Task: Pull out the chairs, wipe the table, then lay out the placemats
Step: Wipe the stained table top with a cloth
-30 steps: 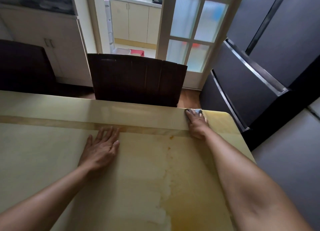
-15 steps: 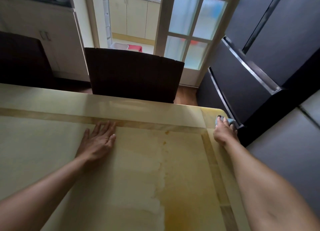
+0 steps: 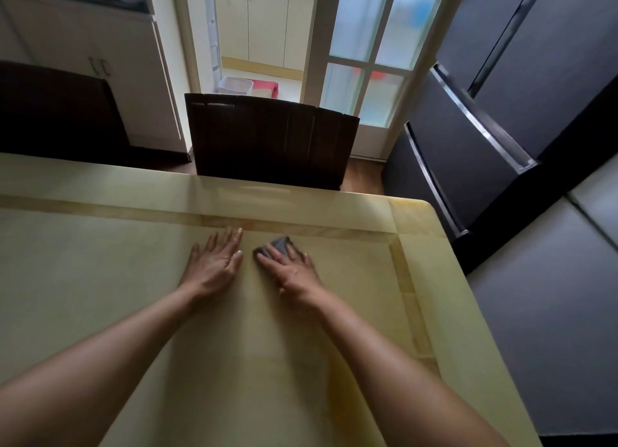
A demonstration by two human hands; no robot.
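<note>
The left hand (image 3: 214, 266) has kept its place, palm down and fingers straight on the yellow tabletop (image 3: 100, 279), seemingly as a brace. What has moved is the right hand (image 3: 296, 274): half a second ago it was out at the far right corner, and it now lies just beside the left, fingers spread flat and pressing the dark cloth (image 3: 280, 244) against the surface near the inlaid band. That reads as a wiping stroke drawn back from the corner toward the middle, so the wiping step is under way, with the far right corner likely covered. No placemats are in view, so laying them out appears not to have begun. The cloth is mostly under the fingers, and its size and fold cannot be told. The tabletop runs out of frame on the left and toward the person, and its near part is blurred. The seat of the dark chair (image 3: 267, 138) is hidden behind the far edge, so how far it is pulled out is unclear.
</note>
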